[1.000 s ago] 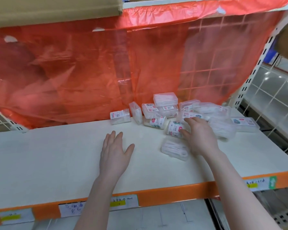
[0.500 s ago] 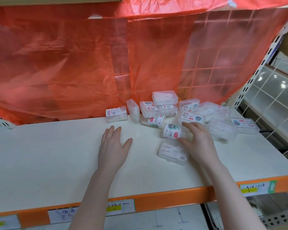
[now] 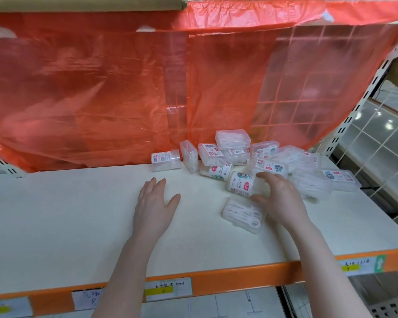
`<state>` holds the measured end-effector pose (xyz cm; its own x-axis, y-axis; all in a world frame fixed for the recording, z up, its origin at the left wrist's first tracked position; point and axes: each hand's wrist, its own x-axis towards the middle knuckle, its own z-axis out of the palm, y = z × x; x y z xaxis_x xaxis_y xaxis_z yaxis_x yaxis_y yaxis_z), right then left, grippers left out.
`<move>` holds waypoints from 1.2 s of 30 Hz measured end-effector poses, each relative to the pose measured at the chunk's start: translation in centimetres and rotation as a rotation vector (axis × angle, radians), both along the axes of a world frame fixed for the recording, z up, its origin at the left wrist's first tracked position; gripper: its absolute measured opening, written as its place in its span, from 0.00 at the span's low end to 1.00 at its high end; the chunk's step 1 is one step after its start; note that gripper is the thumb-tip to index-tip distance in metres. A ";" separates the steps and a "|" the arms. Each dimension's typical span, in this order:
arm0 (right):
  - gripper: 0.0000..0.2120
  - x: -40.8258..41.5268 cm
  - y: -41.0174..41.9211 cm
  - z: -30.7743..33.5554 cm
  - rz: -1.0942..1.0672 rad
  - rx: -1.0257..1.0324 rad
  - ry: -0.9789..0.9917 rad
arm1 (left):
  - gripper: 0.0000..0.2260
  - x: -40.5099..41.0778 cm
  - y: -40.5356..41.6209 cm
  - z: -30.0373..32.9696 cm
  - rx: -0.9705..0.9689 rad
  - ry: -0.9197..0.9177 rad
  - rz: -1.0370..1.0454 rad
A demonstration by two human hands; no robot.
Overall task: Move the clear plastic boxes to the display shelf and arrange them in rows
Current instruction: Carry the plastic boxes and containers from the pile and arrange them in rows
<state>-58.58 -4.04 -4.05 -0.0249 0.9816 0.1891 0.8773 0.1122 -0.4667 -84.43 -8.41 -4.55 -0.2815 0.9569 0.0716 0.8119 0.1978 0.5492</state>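
Observation:
Several clear plastic boxes of white floss picks lie in a loose heap (image 3: 232, 154) at the back right of the white shelf board (image 3: 67, 214). My right hand (image 3: 278, 200) grips one labelled box (image 3: 241, 184) tipped on its edge, thumb below and fingers over its top. Just in front of it another clear box (image 3: 242, 213) lies flat. One box (image 3: 166, 159) sits alone at the heap's left end against the red sheet. My left hand (image 3: 155, 205) rests flat on the bare board, fingers spread, holding nothing.
A red translucent plastic sheet (image 3: 101, 88) hangs over the wire grid at the back of the shelf. The shelf's orange front edge (image 3: 239, 275) carries paper price labels. A perforated white upright (image 3: 359, 104) stands at the right, with wire racking beyond it.
My right hand has closed round the labelled box and tipped it up on its edge. My left hand has stayed flat on the board.

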 end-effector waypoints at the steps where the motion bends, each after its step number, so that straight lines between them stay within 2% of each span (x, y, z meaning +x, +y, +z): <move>1: 0.27 0.0 0.0 0.1 0.004 0.005 0.056 | 0.26 -0.1 0.0 0.0 0.001 -0.003 0.000; 5: 0.28 -0.2 0.0 0.8 0.055 -0.008 0.168 | 0.25 -0.5 -0.1 0.1 0.015 -0.012 -0.007; 14: 0.24 -1.2 0.2 3.5 0.254 -0.158 0.101 | 0.25 -1.5 -0.2 0.4 0.040 -0.034 -0.031; 18: 0.16 -2.7 0.1 4.2 0.296 -0.163 0.159 | 0.24 -2.4 -0.1 0.4 0.054 -0.041 -0.037; 20: 0.13 -3.5 0.2 4.2 0.294 -0.128 0.124 | 0.24 -3.0 0.0 0.5 0.063 -0.041 -0.039; 26: 0.26 -5.9 0.3 4.8 0.305 -0.144 -0.027 | 0.23 -4.9 1.3 1.1 0.108 0.002 -0.059; 36: 0.30 -7.3 0.7 5.3 0.339 -0.136 -0.195 | 0.21 -5.6 7.1 2.2 0.155 0.178 -0.269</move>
<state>-65.91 -3.35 1.27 -0.3736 0.9274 0.0182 0.8747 0.3588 -0.3258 -90.03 -1.29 -2.39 0.0092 0.9689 0.2474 0.9094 -0.1110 0.4009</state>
